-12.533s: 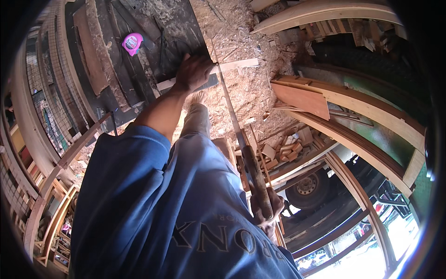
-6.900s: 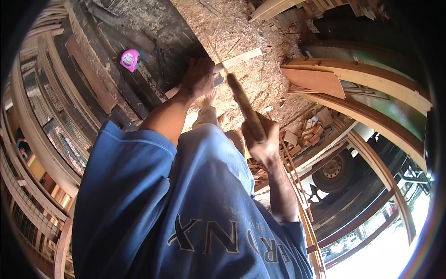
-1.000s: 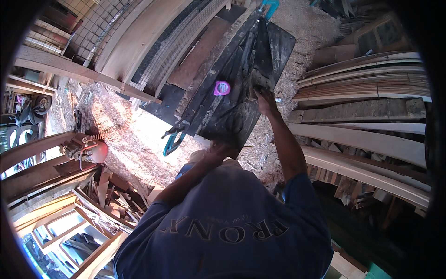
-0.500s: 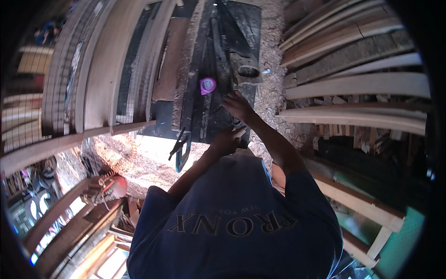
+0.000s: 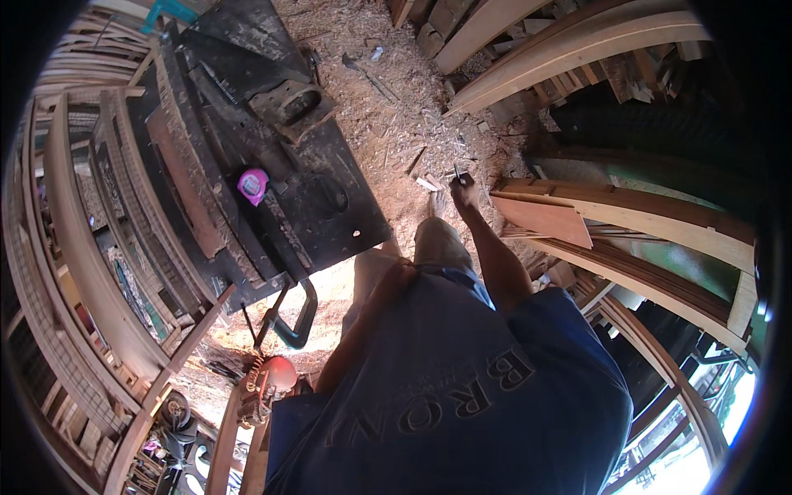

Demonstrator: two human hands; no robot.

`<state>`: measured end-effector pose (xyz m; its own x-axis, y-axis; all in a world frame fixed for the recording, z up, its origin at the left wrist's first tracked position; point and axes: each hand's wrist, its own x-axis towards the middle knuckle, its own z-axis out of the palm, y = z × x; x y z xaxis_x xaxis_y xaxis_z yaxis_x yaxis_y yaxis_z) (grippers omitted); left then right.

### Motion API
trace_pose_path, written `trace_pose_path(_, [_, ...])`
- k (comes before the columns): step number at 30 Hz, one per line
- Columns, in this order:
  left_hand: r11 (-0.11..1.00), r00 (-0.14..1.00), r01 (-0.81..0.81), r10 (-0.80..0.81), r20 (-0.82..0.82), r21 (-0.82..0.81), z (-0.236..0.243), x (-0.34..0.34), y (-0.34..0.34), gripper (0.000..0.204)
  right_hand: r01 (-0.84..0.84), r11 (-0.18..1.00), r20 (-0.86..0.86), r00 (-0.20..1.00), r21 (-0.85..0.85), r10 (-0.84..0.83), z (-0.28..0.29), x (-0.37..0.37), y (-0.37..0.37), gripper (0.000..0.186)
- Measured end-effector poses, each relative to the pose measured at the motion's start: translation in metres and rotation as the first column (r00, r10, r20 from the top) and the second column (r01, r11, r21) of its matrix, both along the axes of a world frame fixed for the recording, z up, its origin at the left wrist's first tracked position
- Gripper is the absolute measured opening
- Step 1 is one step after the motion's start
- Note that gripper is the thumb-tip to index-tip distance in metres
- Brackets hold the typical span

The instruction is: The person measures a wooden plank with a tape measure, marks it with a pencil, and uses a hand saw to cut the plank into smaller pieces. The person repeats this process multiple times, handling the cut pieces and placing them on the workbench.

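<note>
My right hand [image 5: 464, 191] is out to the right above the sawdust-covered floor, fingers closed round a thin, short, stick-like thing [image 5: 457, 172] whose kind I cannot make out. My left hand [image 5: 399, 272] rests low by my waist and thigh, its fingers hidden against my clothes. A small pale wood piece [image 5: 427, 183] shows just beyond my knee, to the left of my right hand. On the dark workbench [image 5: 346, 186] at left lies a pink tape measure [image 5: 252, 186], away from both hands. A blue-grey clamp [image 5: 299, 326] hangs at the bench's near edge.
Long planks [image 5: 82, 247] lean in racks at far left. More boards [image 5: 594, 62] lie stacked at upper right, and a wooden frame [image 5: 643, 219] stands right of me. A red rounded machine [image 5: 279, 374] with a coiled orange hose sits near lower left. Sawdust [image 5: 375, 124] covers the floor.
My view and body have turned right, away from the bench. My right hand has left the bench top and reached out over the floor; my left hand has dropped to my waist.
</note>
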<state>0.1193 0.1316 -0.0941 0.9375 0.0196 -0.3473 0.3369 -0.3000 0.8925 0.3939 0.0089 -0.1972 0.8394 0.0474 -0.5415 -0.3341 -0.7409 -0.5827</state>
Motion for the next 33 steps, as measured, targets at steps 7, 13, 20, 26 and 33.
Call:
trace_pose_path(7, [0.919, 0.721, -0.379, 0.218, -0.657, -0.111, -0.077, -0.032, -0.117, 0.028, -0.530, 0.798, -0.294, 0.842, -0.287, 0.453, -0.221, -0.073, -0.183, 0.020])
trace_pose_path(13, [0.849, 0.371, -0.478, -0.035, -0.928, -0.223, -0.166, -0.046, -0.218, 0.031, -0.794, 0.546, -0.449, 0.604, -0.266, 0.659, -0.440, -0.036, -0.152, 0.022])
trace_pose_path(20, [0.761, 0.241, -0.641, 0.070, -0.968, -0.104, -0.180, -0.085, -0.262, 0.027, -0.820, 0.493, 0.020, 0.509, -0.290, 0.860, -0.563, -0.018, -0.036, 0.049])
trace_pose_path(26, [0.744, 0.295, -0.667, 0.212, -0.932, -0.042, -0.179, -0.066, -0.245, 0.027, -0.663, 0.739, 0.021, 0.746, 0.122, 0.666, -0.435, -0.025, -0.048, 0.032])
trace_pose_path(33, [0.511, 0.371, -0.857, 0.530, -0.763, -0.062, -0.112, 0.070, -0.171, 0.027, -0.688, 0.726, -0.329, 0.688, -0.009, 0.647, -0.237, 0.038, -0.174, 0.053])
